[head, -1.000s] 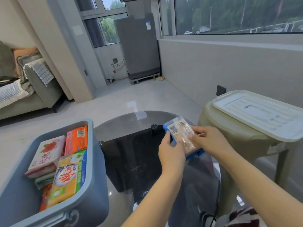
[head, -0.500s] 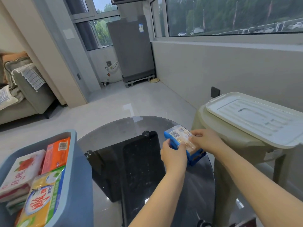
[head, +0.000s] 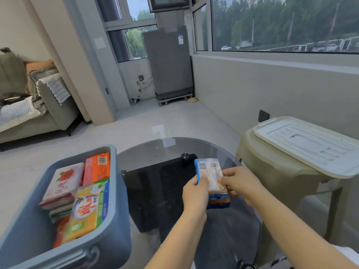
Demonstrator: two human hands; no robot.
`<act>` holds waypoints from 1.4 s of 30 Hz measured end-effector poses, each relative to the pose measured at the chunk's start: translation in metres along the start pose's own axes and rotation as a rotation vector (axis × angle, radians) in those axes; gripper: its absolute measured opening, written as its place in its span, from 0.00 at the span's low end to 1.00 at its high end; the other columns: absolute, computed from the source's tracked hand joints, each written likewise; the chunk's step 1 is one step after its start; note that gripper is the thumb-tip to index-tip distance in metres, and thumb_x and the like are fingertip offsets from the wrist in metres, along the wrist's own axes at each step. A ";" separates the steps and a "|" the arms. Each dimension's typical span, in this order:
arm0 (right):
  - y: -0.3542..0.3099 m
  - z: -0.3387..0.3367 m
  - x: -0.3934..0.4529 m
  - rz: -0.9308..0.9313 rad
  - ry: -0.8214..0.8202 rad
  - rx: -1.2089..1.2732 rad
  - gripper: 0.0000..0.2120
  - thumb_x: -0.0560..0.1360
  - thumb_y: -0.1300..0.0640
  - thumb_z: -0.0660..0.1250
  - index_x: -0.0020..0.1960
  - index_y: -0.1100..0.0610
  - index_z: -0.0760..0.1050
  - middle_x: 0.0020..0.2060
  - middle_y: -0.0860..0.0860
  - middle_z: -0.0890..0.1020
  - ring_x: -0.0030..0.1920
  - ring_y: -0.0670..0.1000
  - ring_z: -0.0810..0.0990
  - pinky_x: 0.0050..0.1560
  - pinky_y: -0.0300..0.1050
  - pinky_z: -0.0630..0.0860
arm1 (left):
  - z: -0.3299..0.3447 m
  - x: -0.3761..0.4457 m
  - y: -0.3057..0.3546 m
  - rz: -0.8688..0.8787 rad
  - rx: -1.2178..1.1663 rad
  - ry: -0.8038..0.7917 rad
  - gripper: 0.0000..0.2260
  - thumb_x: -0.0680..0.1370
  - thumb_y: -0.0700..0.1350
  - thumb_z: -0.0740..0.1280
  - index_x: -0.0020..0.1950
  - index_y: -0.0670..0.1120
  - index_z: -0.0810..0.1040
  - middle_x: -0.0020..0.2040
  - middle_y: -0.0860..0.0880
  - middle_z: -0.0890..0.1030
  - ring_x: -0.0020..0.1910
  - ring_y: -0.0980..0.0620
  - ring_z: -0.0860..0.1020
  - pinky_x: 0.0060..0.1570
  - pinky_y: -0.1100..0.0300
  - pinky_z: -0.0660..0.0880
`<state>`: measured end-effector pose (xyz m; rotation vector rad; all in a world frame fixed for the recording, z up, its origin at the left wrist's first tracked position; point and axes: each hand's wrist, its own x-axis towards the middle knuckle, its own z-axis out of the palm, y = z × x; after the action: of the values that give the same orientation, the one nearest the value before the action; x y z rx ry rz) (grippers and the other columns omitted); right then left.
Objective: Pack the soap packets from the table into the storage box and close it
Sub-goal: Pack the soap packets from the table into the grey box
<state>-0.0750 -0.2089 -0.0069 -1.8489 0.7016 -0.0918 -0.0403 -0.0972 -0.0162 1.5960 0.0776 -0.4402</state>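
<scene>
**Blue soap packet held in both hands above the table, box back in view at left**

Against half a second ago: my view has swung left, so the grey-blue storage box (head: 114, 216) shows most of its open top again, where before only its right part was in frame. The packet has tipped from lying slanted to nearly upright, barcode end on top, and sits a little nearer to me.

Round glass table (head: 155, 152): bare on the part I can see, dark base showing through it. The box stands at its left edge, open. Inside: a white packet with red print (head: 62, 183), an orange packet (head: 97, 167), a yellow-green packet (head: 89, 208), more below them. The pale lid (head: 307, 144) lies on a beige stool (head: 272, 171), to the right of the table, well apart from the box.

Blue-edged soap packet (head: 210, 175): off the glass, over the right half of the table.

Left hand (head: 195, 193): fingers curled and pressed on the packet's left edge, thumb on its front face.
Right hand (head: 240, 183): fingers pinching the packet's right side, thumb in front.
</scene>
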 end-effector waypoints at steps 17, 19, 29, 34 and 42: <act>-0.136 0.067 -0.107 -0.413 -0.246 0.239 0.07 0.72 0.62 0.69 0.40 0.51 0.77 0.30 0.48 0.85 0.32 0.47 0.84 0.26 0.36 0.77 | -0.172 -0.093 0.100 0.424 0.027 0.053 0.09 0.78 0.46 0.64 0.53 0.47 0.83 0.37 0.53 0.85 0.33 0.61 0.82 0.24 0.71 0.73; -0.148 0.082 -0.114 -0.422 -0.286 0.236 0.04 0.72 0.62 0.69 0.44 0.54 0.78 0.34 0.52 0.85 0.33 0.47 0.85 0.27 0.37 0.78 | -0.193 -0.095 0.106 0.442 0.043 0.095 0.08 0.78 0.47 0.65 0.48 0.47 0.83 0.35 0.54 0.85 0.32 0.60 0.83 0.26 0.71 0.73; -0.172 0.170 -0.122 -0.395 -0.415 0.107 0.03 0.73 0.61 0.67 0.46 0.58 0.79 0.40 0.58 0.84 0.37 0.52 0.85 0.31 0.41 0.81 | -0.284 -0.093 0.097 0.343 0.098 0.228 0.08 0.76 0.46 0.67 0.43 0.44 0.84 0.34 0.50 0.85 0.31 0.56 0.83 0.26 0.67 0.75; -0.173 0.194 -0.118 -0.368 -0.462 0.033 0.02 0.73 0.58 0.69 0.41 0.54 0.76 0.37 0.55 0.84 0.32 0.49 0.84 0.29 0.40 0.79 | -0.309 -0.083 0.090 0.245 0.248 0.260 0.07 0.76 0.49 0.67 0.42 0.48 0.83 0.41 0.49 0.85 0.40 0.53 0.83 0.36 0.62 0.78; -0.182 0.205 -0.113 -0.334 -0.589 -0.044 0.05 0.71 0.59 0.71 0.44 0.58 0.76 0.37 0.57 0.85 0.33 0.52 0.85 0.33 0.45 0.82 | -0.329 -0.079 0.094 0.286 0.439 0.263 0.09 0.75 0.48 0.68 0.44 0.45 0.84 0.42 0.45 0.86 0.43 0.47 0.83 0.47 0.52 0.80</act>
<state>-0.0125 0.0599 0.1027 -1.8877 -0.0148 0.2469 -0.0080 0.2321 0.1014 2.0553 -0.0526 -0.0180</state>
